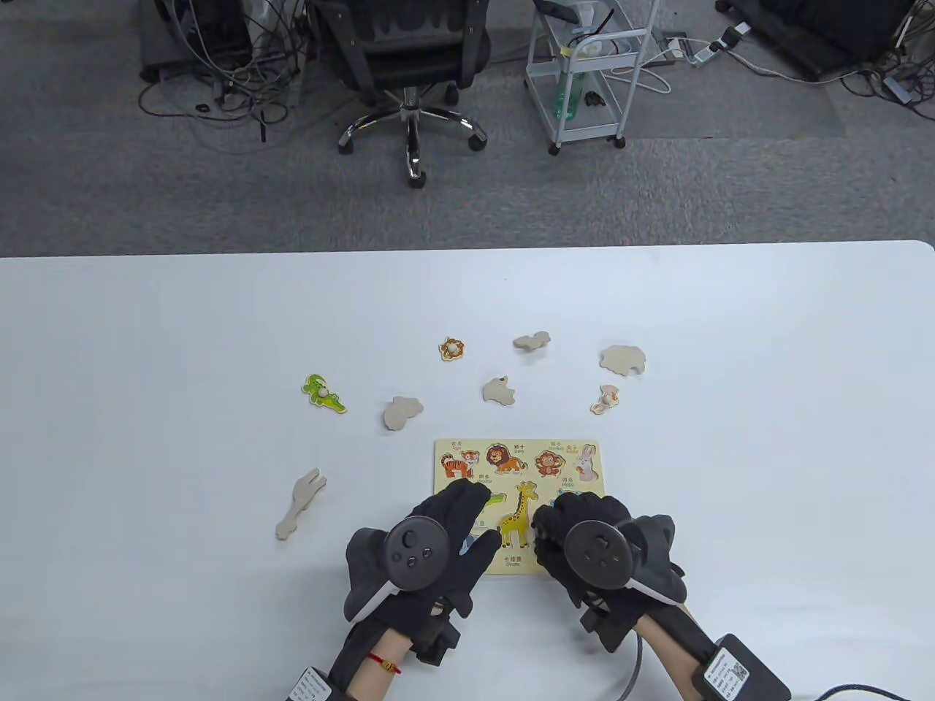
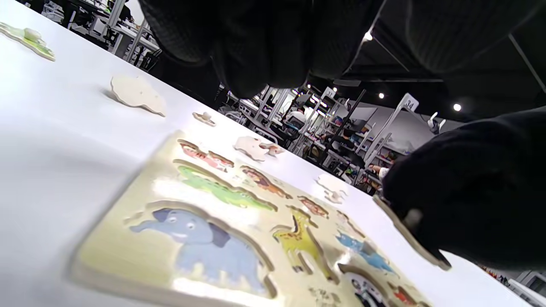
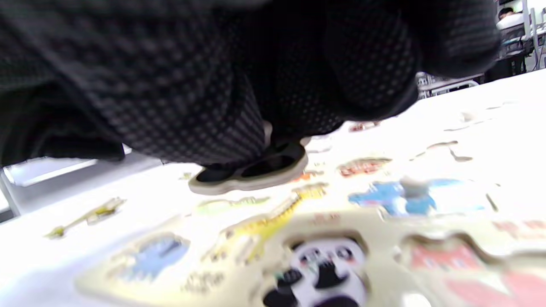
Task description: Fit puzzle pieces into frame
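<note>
Holding a panda piece (image 3: 251, 168) in my right hand (image 1: 584, 544) just above the frame (image 1: 467, 447) | left hand (image 1: 438, 540) flat, open on frame | hippo possibly seated; eight pieces scattered on surface (image 1: 146, 350), mostly face-down | early.

Eight loose puzzle pieces are lying on the table: a crocodile (image 1: 323, 393), a lion (image 1: 453, 349), a rabbit (image 1: 605, 399), and five face-down blanks (image 1: 402, 412) (image 1: 500, 391) (image 1: 531, 340) (image 1: 623, 359) (image 1: 299, 504). One frame (image 1: 517, 453) is lying there. One panda piece (image 3: 251, 168) is hanging above it.
</note>
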A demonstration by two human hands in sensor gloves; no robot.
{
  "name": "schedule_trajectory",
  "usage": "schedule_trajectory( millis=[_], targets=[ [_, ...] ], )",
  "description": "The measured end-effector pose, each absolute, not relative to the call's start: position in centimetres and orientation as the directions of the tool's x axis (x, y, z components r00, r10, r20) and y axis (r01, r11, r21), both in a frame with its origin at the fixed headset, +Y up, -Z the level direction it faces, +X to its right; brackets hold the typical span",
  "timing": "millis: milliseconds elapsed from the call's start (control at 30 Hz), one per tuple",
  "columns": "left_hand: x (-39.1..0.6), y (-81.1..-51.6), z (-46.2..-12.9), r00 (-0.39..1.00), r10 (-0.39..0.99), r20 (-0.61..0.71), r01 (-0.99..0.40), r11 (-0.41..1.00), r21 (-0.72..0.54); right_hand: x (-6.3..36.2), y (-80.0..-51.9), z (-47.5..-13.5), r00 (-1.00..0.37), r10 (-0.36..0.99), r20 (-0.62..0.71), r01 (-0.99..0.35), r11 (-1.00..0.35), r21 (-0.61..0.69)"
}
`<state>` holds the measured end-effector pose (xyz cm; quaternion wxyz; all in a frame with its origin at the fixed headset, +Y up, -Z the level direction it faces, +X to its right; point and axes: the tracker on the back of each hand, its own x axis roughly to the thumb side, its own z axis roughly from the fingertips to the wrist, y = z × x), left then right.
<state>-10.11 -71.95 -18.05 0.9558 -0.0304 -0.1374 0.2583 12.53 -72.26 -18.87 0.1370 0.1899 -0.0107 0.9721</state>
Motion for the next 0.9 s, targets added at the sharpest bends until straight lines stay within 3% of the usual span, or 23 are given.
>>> schedule_trajectory(
  millis=[300, 900],
  targets=[
    [-10.5, -72.4, -18.4, 0.854, 0.471, 0.222, -0.445, 0.882, -0.157, 11.9, -74.2, -19.5, -0.927, 0.178, 0.329, -0.152, -0.983, 0.101],
    [-10.4, -72.4, -18.3, 0.865, 0.449, 0.221, -0.422, 0.892, -0.163, 11.5, -74.8, -19.8, -0.936, 0.151, 0.319, -0.115, -0.985, 0.128]
  ],
)
